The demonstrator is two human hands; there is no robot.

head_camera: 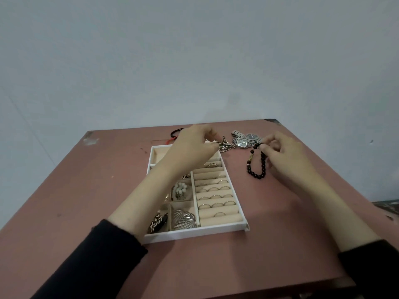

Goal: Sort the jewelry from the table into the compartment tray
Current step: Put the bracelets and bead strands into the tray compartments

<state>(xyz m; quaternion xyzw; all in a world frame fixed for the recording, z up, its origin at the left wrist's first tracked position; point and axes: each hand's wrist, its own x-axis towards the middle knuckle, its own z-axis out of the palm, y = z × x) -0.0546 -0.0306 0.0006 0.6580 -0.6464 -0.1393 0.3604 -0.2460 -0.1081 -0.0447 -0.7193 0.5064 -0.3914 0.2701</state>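
Note:
A white compartment tray (194, 232) with beige lining sits mid-table; it holds several rings on rolls, a white bead piece, a silver cuff (183, 219) and a chain bracelet (157, 222). My right hand (285, 154) pinches a black bead bracelet (257, 167) at its top, and the loop hangs down to the table right of the tray. My left hand (192, 147) reaches over the tray's far end, with its fingers curled at a silver chain (224, 144) lying just beyond the tray. Two silver watches (246, 140) lie at the back.
A red and black cord (176, 134) lies behind my left hand near the table's far edge. The pinkish table (280, 223) ends at a plain wall behind. Dark sleeves cover both forearms near the front edge.

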